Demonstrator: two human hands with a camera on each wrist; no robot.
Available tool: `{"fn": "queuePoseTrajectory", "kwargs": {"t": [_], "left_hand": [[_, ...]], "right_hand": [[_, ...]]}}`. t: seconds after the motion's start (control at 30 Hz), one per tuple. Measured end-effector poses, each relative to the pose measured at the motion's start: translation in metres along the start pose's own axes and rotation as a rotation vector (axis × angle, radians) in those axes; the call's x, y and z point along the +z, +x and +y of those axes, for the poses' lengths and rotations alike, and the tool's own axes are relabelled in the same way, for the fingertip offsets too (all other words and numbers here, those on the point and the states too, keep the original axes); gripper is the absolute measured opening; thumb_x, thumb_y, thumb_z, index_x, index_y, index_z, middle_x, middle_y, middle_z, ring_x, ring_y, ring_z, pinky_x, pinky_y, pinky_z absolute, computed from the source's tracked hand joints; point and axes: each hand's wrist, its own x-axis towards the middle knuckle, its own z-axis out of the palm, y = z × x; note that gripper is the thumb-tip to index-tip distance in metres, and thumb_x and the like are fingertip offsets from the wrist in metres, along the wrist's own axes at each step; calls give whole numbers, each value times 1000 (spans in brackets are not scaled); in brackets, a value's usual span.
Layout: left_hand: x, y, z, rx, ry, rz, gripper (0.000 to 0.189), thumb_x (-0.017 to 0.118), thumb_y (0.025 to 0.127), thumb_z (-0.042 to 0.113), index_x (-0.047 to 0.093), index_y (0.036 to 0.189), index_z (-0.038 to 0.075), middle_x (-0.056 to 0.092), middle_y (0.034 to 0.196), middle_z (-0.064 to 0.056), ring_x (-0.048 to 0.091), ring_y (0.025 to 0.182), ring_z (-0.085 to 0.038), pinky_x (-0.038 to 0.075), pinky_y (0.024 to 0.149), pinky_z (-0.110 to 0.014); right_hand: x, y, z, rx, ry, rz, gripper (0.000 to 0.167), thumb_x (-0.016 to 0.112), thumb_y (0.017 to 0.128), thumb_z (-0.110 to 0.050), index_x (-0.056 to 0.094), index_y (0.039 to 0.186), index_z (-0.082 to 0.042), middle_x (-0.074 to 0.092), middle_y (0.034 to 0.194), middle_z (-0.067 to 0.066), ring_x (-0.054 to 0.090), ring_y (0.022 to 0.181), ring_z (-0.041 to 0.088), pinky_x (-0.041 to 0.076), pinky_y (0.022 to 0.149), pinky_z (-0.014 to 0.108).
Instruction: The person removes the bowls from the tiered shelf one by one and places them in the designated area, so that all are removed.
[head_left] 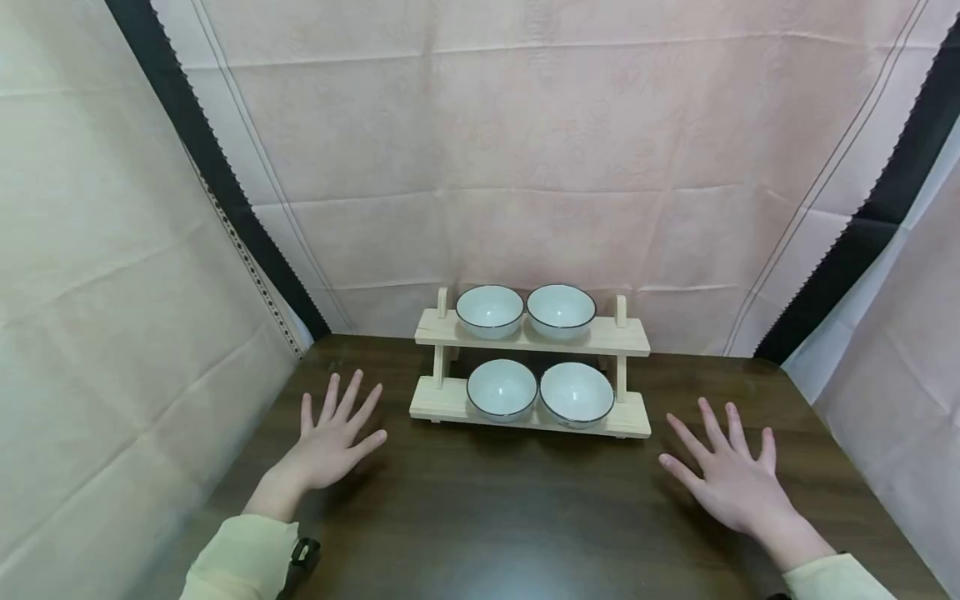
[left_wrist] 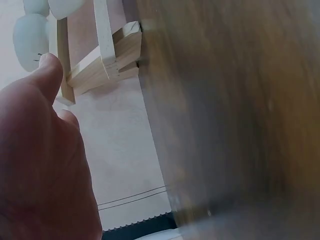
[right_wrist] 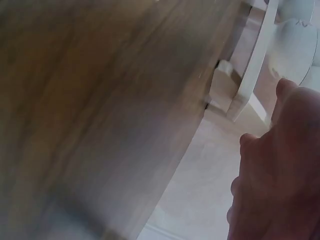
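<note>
A two-tier pale wooden rack [head_left: 450, 398] stands toward the back of the dark table. Two white bowls with dark rims, an upper left bowl [head_left: 490, 310] and an upper right bowl [head_left: 561, 310], sit side by side on its top shelf. Below them, a lower left bowl [head_left: 502, 388] and a lower right bowl [head_left: 577, 393] rest on the bottom shelf. My left hand [head_left: 330, 448] is over the table left of the rack, fingers spread and holding nothing. To the rack's right, my right hand [head_left: 737, 483] likewise has spread fingers and holds nothing.
The dark wooden table [head_left: 480, 517] has its back edge behind the rack. A pale fabric wall [head_left: 555, 150] rises behind it, with side panels at left and right. Black strips [head_left: 232, 192] run down both corners. A dark band circles the left wrist.
</note>
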Motion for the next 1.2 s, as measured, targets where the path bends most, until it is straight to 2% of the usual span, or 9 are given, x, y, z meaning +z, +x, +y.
{"fn": "queuePoseTrajectory", "kwargs": {"t": [0.2, 0.37, 0.5, 0.6, 0.8, 1.03, 1.13, 1.2], "left_hand": [[4, 9, 9, -12, -28, 45, 81, 45, 110, 61, 7, 174, 30, -22, 177, -2, -30, 158, -38, -24, 115, -73], [7, 16, 18, 26, -41, 55, 81, 48, 110, 59, 7, 174, 32, -21, 177, -2, -30, 158, -36, -21, 115, -74], [10, 22, 24, 55, -10, 58, 82, 49, 109, 61, 8, 174, 32, -17, 178, -2, -27, 159, -38, -15, 116, -77], [10, 27, 27, 72, -30, 46, 82, 50, 108, 62, 10, 174, 33, -14, 179, -2, -25, 160, -38, -15, 117, -76], [9, 32, 26, 67, -111, 11, 82, 50, 108, 62, 11, 174, 32, -10, 179, -4, -24, 160, -39, -19, 117, -73], [11, 36, 21, 56, -93, 18, 83, 49, 108, 65, 12, 174, 32, -12, 179, -4, -25, 160, -40, -16, 118, -75], [11, 40, 20, 67, -107, 33, 81, 53, 108, 59, 14, 174, 32, -9, 180, -6, -22, 161, -40, -12, 118, -76], [13, 44, 20, 65, -142, 47, 79, 55, 109, 56, 17, 174, 31, -2, 180, -8, -13, 162, -42, -6, 120, -77]], "right_hand": [[-4, 4, -8, -30, -14, -10, 76, 46, 107, -69, 31, 171, -30, 2, 178, 20, -15, 160, 50, -11, 108, 87], [-3, 3, -16, -29, -16, 14, 76, 46, 106, -70, 30, 171, -32, 3, 179, 18, -14, 160, 48, -11, 110, 86], [-2, 8, -18, -31, 5, 12, 76, 45, 107, -70, 28, 171, -33, 4, 179, 18, -12, 160, 49, -8, 110, 86], [-3, 13, -17, -23, 25, 1, 76, 44, 107, -70, 29, 171, -32, 5, 178, 19, -11, 160, 50, -6, 110, 87], [-6, 20, -16, -18, 64, -19, 75, 44, 107, -70, 32, 170, -32, 6, 177, 22, -10, 160, 52, -6, 109, 87], [-7, 19, -17, 2, 66, -22, 76, 42, 106, -72, 26, 171, -36, 2, 178, 21, -8, 159, 55, -5, 108, 88], [-10, 20, -20, 16, 100, -23, 78, 45, 106, -71, 26, 172, -34, 7, 176, 26, -2, 157, 59, 2, 108, 89], [-14, 22, -23, 22, 145, -17, 77, 47, 107, -68, 30, 171, -28, 21, 172, 29, 13, 155, 60, 13, 110, 86]]}}
